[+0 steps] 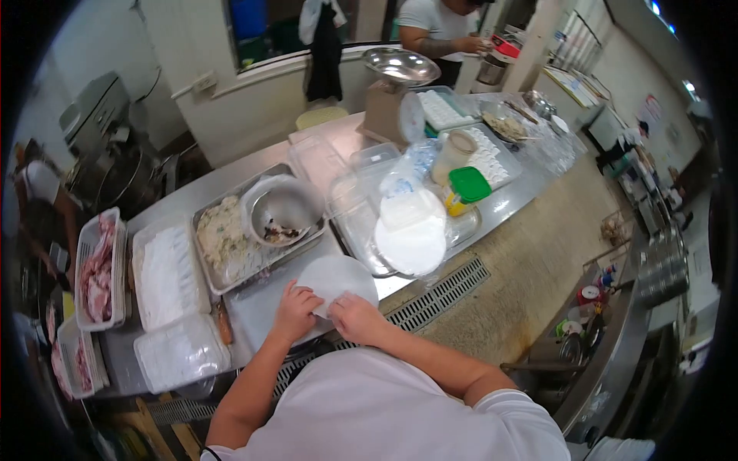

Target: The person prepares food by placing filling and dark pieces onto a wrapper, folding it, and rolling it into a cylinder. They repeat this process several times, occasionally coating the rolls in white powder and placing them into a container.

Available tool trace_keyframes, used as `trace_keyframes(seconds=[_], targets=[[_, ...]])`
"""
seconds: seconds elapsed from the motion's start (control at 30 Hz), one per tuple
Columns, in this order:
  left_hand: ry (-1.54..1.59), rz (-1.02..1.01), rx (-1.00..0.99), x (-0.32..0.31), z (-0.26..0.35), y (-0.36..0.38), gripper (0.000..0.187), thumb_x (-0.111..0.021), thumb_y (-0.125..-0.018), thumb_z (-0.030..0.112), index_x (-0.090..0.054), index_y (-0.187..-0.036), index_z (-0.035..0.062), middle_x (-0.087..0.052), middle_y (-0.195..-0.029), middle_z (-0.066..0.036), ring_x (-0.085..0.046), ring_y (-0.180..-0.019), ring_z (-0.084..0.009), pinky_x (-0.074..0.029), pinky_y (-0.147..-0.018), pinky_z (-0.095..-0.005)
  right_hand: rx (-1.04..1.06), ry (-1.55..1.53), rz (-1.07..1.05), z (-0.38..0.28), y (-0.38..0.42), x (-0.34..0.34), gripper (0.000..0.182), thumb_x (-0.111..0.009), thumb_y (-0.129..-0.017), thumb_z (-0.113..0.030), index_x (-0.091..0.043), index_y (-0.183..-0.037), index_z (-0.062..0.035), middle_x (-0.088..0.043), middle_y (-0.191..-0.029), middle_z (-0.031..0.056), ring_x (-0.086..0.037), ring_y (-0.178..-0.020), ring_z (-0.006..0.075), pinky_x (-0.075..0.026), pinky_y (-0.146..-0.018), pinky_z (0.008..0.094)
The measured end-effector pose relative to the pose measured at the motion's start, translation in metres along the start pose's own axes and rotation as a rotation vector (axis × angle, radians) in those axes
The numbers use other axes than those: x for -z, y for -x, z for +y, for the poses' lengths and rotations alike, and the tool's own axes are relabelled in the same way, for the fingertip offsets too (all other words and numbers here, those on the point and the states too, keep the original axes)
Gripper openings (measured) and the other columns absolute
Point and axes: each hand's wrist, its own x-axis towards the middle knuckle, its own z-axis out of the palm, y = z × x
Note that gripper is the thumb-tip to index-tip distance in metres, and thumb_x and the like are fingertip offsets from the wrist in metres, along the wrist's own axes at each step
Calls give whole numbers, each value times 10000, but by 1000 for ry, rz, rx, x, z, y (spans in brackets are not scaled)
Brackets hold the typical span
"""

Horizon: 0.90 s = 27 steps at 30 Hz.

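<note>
A thin round white wrapper (338, 278) lies on the steel table in front of me. My left hand (296, 310) is at its near left edge, fingers bent and closed on the rim. Close beside it, my right hand (355, 317) pinches the near edge of the same wrapper. A small folded bit of white shows between the hands; the fingertips partly hide it. Just beyond is a metal tray of pale chopped filling (231, 240), with a steel bowl (283, 211) holding dark bits resting on it. To the right sits a stack of round white wrappers (411, 250).
Left are plastic boxes of white pieces (165, 265) and a basket of raw meat (98, 269). A green-lidded tub (467, 188), a jar (455, 154) and a scale (384, 107) stand farther back. Another person (442, 31) works behind the table; a floor drain (438, 292) runs alongside.
</note>
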Motion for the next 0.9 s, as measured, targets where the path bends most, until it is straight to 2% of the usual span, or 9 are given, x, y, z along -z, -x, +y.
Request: trace_keyframes(seconds=[0.13, 0.27, 0.37, 0.43, 0.53, 0.67, 0.73, 0.83, 0.9], targets=[[-75, 126, 163, 21, -6, 65, 407, -749, -661, 16, -786, -1050, 129, -703, -1040, -64, -671, -1132, -279, -424, -1188, -617, -31, 106, 46, -10, -18, -40, 218, -761, -768, -90, -690, -969, -45, -658, -997, 159, -621, -1019, 383, -523, -919, 510], [-123, 143, 375, 37, 5, 116, 349, -781, -729, 42, -797, -1064, 138, -715, -1154, -69, -652, -1200, -306, -438, -1169, -608, 20, 119, 37, 2, -23, -85, 175, -769, -730, -78, -699, -890, -67, -654, -991, 147, -614, -996, 378, -522, -901, 498], [-34, 190, 425, 18, -2, 150, 298, -806, -787, 87, -811, -1078, 151, -716, -1271, -89, -620, -1290, -353, -434, -1175, -600, -48, 145, -55, 5, -16, -101, 194, -782, -747, -77, -754, -939, -68, -685, -1018, 143, -634, -1044, 365, -523, -949, 494], [-29, 175, 424, 24, 1, 154, 246, -824, -815, 131, -821, -1060, 155, -708, -1323, -99, -594, -1334, -388, -428, -1180, -600, -91, 127, -69, 3, -10, -100, 223, -797, -767, -88, -790, -988, -65, -709, -1030, 135, -646, -1077, 361, -512, -1006, 499], [-13, 186, 417, 27, 6, 153, 184, -843, -844, 193, -835, -1026, 165, -684, -1386, -112, -553, -1385, -416, -403, -1198, -607, -58, 118, -19, 0, -4, -95, 181, -824, -778, -121, -787, -942, -55, -705, -1000, 128, -647, -1050, 363, -503, -993, 512], [-86, 214, 477, 18, -1, 145, 162, -876, -837, 214, -816, -956, 122, -637, -1445, -149, -537, -1367, -430, -389, -1177, -615, -249, 119, -87, 2, -14, -94, 154, -857, -824, -163, -791, -896, -44, -723, -992, 150, -662, -1012, 388, -501, -947, 523], [-39, 268, 595, 14, -9, 135, 177, -880, -845, 252, -793, -893, 107, -624, -1454, -162, -523, -1385, -420, -348, -1197, -599, -395, 158, -93, 1, -25, -97, 168, -858, -846, -188, -787, -867, -38, -718, -974, 158, -659, -1002, 390, -497, -933, 527], [-21, 305, 685, 13, -11, 124, 226, -889, -842, 267, -752, -822, 89, -619, -1447, -171, -514, -1384, -410, -319, -1203, -581, -544, 213, -158, -4, -40, -92, 170, -838, -868, -191, -784, -925, -40, -711, -996, 163, -664, -1029, 386, -495, -941, 533], [-27, 303, 723, 15, -11, 117, 244, -895, -837, 265, -735, -797, 85, -619, -1442, -169, -508, -1382, -406, -309, -1205, -575, -489, 216, -60, 2, -40, -96, 225, -835, -872, -203, -776, -1023, -47, -702, -1097, 175, -645, -1072, 393, -488, -959, 534]])
